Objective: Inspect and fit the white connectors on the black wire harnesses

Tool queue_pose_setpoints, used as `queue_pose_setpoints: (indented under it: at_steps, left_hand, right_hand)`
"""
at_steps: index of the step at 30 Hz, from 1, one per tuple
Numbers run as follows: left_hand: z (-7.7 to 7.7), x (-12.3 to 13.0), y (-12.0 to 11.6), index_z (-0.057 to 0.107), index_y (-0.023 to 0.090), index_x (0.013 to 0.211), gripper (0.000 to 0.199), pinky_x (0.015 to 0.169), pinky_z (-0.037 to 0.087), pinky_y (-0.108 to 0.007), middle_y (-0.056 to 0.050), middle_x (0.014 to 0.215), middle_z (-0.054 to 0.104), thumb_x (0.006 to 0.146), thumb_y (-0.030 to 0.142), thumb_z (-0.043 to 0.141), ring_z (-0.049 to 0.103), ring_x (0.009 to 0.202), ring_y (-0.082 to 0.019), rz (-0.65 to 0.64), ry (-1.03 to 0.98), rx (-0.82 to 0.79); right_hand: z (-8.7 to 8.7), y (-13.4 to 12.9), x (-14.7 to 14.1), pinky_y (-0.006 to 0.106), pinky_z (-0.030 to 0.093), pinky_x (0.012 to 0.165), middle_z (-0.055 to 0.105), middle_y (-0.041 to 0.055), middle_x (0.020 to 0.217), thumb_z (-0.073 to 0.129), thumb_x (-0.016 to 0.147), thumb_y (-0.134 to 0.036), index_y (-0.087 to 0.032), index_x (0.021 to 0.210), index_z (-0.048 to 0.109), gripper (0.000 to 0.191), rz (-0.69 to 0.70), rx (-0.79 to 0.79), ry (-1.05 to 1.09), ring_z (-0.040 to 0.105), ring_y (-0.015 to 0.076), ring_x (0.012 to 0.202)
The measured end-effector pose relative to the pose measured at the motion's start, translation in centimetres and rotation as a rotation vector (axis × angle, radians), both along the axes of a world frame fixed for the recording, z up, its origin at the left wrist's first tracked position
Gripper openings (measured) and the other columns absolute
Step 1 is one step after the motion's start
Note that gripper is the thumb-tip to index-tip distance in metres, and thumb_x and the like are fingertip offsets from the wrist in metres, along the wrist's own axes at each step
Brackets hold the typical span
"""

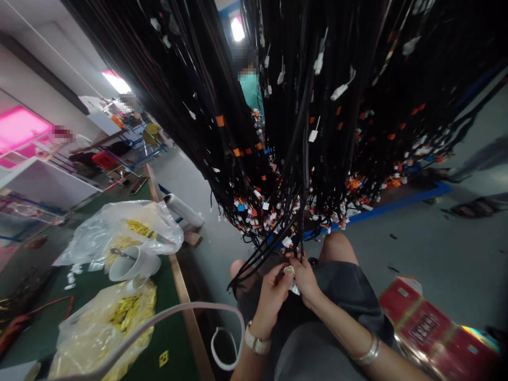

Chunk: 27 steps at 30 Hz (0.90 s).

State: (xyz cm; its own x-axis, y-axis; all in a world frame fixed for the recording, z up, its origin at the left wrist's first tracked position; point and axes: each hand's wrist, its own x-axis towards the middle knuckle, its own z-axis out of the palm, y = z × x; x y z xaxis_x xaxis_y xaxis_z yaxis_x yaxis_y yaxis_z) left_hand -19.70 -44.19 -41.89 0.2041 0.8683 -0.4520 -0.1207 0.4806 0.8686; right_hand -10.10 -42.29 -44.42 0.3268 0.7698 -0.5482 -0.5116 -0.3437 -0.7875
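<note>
Above my lap, my left hand point(273, 291) and my right hand point(304, 278) meet, fingers closed around a small white connector point(289, 271) with a bit of yellow in it. My left thumb and fingers pinch its left side. The fingers of my right hand also close on the black cables point(300, 233) just above it. These cables belong to a big hanging bundle of black wire harnesses point(286, 121) with white, orange and blue connectors at their lower ends. Something pale shows below the connector, between my hands.
A green table point(170, 317) at the left bears plastic bags point(99, 333) of yellow parts and a white cup point(135, 264). A pale hose point(198, 306) loops beside it. A red box point(432, 328) lies at the lower right. Behind the harnesses is a person in teal point(250, 90).
</note>
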Motion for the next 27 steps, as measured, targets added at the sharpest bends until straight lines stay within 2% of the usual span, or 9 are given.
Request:
queue_pose_setpoints:
  at_steps: [2, 7, 13, 16, 19, 24, 27]
  left_hand:
    - [-0.1, -0.2, 0.1, 0.068, 0.012, 0.100, 0.049, 0.041, 0.014, -0.019, 0.008, 0.053, 0.040, 0.067, 0.047, 0.078, 0.023, 0.042, -0.002, -0.023, -0.083, -0.024]
    - [-0.1, -0.4, 0.1, 0.067, 0.014, 0.090, 0.042, 0.042, 0.013, -0.019, 0.006, 0.061, 0.047, 0.060, 0.038, 0.083, 0.023, 0.044, -0.001, 0.052, -0.197, -0.086]
    - [0.4, 0.2, 0.0, 0.071, 0.011, 0.091, 0.040, 0.044, 0.018, -0.019, 0.006, 0.055, 0.043, 0.067, 0.043, 0.076, 0.024, 0.046, -0.004, 0.031, 0.037, 0.069]
    - [0.4, 0.3, -0.1, 0.073, 0.012, 0.088, 0.035, 0.048, 0.024, -0.020, 0.002, 0.059, 0.049, 0.071, 0.043, 0.072, 0.030, 0.051, -0.006, 0.017, 0.148, 0.176]
    - [0.1, 0.2, -0.1, 0.073, 0.012, 0.090, 0.036, 0.051, 0.027, -0.021, 0.001, 0.062, 0.051, 0.073, 0.044, 0.070, 0.035, 0.055, -0.009, 0.010, 0.170, 0.216]
    - [0.1, -0.5, 0.0, 0.069, 0.012, 0.105, 0.047, 0.045, 0.017, -0.021, 0.007, 0.055, 0.039, 0.071, 0.045, 0.073, 0.022, 0.047, -0.004, -0.029, -0.062, 0.064]
    - [0.3, -0.5, 0.1, 0.068, 0.011, 0.102, 0.048, 0.044, 0.011, -0.021, 0.010, 0.052, 0.030, 0.068, 0.044, 0.076, 0.016, 0.044, -0.002, 0.012, -0.126, -0.004]
  right_hand:
    - [0.0, -0.1, -0.1, 0.028, 0.037, 0.051, 0.056, -0.0024, 0.058, 0.066, 0.054, -0.045, -0.019, 0.078, 0.062, 0.035, 0.005, 0.007, -0.001, 0.049, 0.0151, 0.053]
    - [-0.1, -0.4, -0.5, 0.029, 0.041, 0.056, 0.061, 0.0000, 0.065, 0.066, 0.055, -0.044, -0.019, 0.078, 0.062, 0.035, 0.029, 0.029, 0.015, 0.053, 0.0167, 0.058]
    - [-0.3, -0.4, -0.5, 0.028, 0.039, 0.054, 0.057, -0.0015, 0.062, 0.063, 0.055, -0.043, -0.019, 0.080, 0.062, 0.034, 0.026, 0.042, 0.018, 0.050, 0.0162, 0.057]
    - [-0.2, -0.5, -0.5, 0.028, 0.038, 0.054, 0.057, -0.0017, 0.062, 0.063, 0.056, -0.041, -0.019, 0.079, 0.061, 0.032, 0.023, 0.044, 0.028, 0.049, 0.0151, 0.055]
    - [0.1, -0.4, -0.5, 0.027, 0.037, 0.052, 0.056, -0.0024, 0.059, 0.064, 0.055, -0.040, -0.019, 0.077, 0.062, 0.031, 0.010, 0.037, 0.044, 0.048, 0.0144, 0.053]
    - [0.8, 0.0, -0.2, 0.027, 0.036, 0.050, 0.055, -0.0029, 0.054, 0.065, 0.050, -0.039, -0.018, 0.076, 0.062, 0.033, 0.003, -0.001, 0.106, 0.048, 0.0136, 0.050]
    - [1.1, 0.1, -0.2, 0.026, 0.035, 0.048, 0.055, -0.0033, 0.053, 0.066, 0.048, -0.038, -0.018, 0.074, 0.061, 0.033, 0.009, -0.017, 0.141, 0.048, 0.0131, 0.048]
